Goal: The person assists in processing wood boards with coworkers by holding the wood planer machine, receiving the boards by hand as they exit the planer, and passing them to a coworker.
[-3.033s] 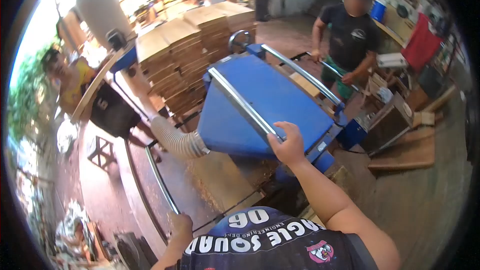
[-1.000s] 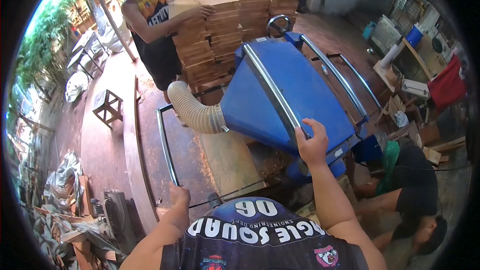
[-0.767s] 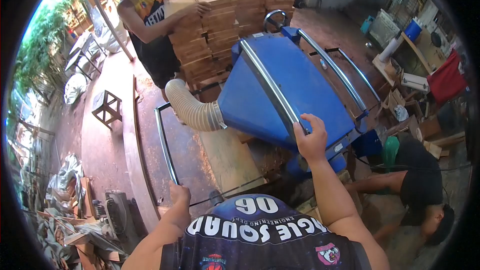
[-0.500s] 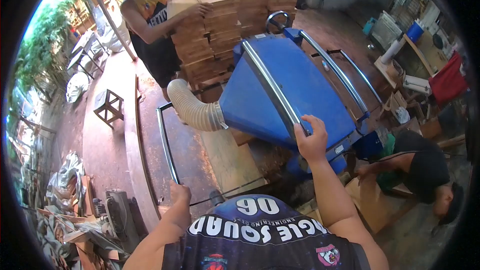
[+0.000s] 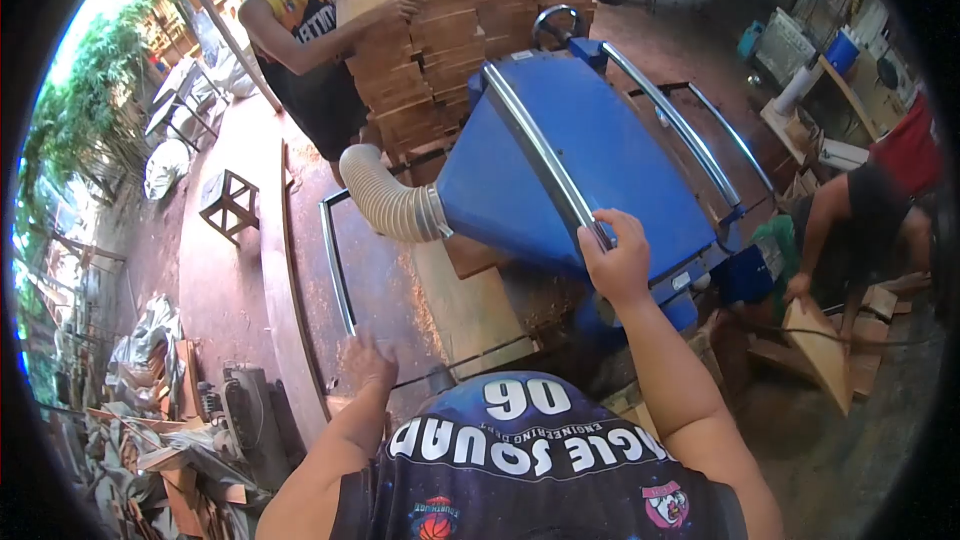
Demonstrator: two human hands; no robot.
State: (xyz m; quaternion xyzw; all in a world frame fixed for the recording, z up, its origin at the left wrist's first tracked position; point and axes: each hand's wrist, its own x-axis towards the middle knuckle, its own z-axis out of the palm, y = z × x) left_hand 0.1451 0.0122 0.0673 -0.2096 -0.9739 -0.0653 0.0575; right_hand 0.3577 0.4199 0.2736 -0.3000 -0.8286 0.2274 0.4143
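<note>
A blue machine hood [image 5: 590,150] fills the middle of the view, with a chrome bar [image 5: 535,145] along its top. My right hand [image 5: 615,255] grips the lower end of that bar, thumb and fingers around it. At lower left, my left hand [image 5: 368,360] is off the chrome side rail [image 5: 337,265], its fingers spread just below the rail's near end and somewhat blurred. A ribbed hose [image 5: 390,195] runs from the hood's left side. Beyond the hood are a handwheel [image 5: 558,28] and a second chrome bar [image 5: 680,130].
A person [image 5: 305,50] at upper left has hands on stacked wooden boards [image 5: 435,30]. Another person [image 5: 850,210] bends at the right, holding a wooden board [image 5: 820,350]. A small stool [image 5: 230,202] and long plank [image 5: 283,290] are at left; scraps [image 5: 180,470] lie lower left.
My left hand has let go of the side rail and opened. My right hand remains on the bar. The person at right has moved up and right, now with a board tilted upright.
</note>
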